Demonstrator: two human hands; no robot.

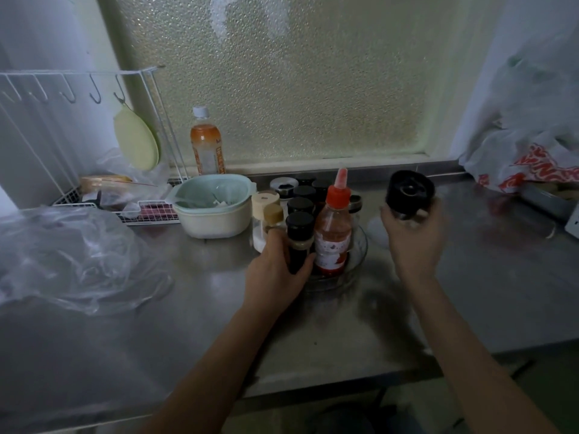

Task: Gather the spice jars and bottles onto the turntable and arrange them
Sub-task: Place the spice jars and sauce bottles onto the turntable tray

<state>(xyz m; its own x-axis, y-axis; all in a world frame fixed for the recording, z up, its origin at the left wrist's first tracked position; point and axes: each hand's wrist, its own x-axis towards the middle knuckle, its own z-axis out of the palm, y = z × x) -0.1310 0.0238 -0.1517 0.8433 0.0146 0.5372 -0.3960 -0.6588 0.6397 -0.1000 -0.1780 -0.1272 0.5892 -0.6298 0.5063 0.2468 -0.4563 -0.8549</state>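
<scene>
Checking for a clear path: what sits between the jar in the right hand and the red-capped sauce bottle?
In the head view, only bare steel counter separates the black-lidded jar, held in the right hand, from the sauce bottle.

Red-capped sauce bottle, black-lidded jars, a pale green bowl, and pebbled frosted glass.

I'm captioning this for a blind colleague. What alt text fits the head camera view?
Two bare hands work over a steel counter: the left hand grips a black-capped jar beside a red sauce bottle among jars on a clear turntable, while the right hand holds a black-lidded jar above the counter.
</scene>
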